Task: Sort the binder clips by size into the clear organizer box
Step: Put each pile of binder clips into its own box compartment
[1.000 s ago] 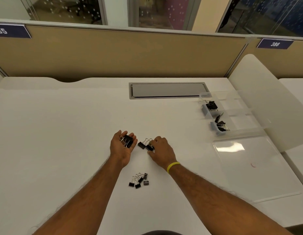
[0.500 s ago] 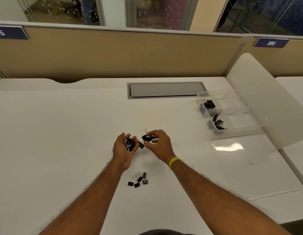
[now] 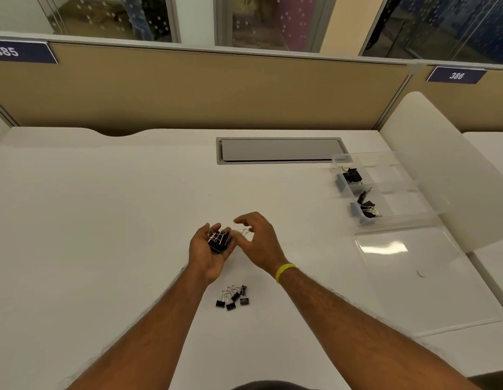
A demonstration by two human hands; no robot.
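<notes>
Bright, even overhead light, warm cast; shadows on desk (image 3: 104, 220) faint, soft. Glare patch on clear lid (image 3: 382, 247). Wide-angle bows partition (image 3: 188, 94) twd edges. Bkgd glass murky w/ reflections; pic slightly soft.

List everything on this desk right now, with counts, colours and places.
held clips: a bunch, black, in left hand
small clips: about five, black, desk front
boxed clips: a few, black, two compartments
organizer box: one, clear, desk right
lid: one, clear, flat before box
hatch: one, grey, desk rear
wristband: one, yellow, right wrist
left hand: cupped round held clips
right hand: fingers spread, holding nothing seen
</notes>
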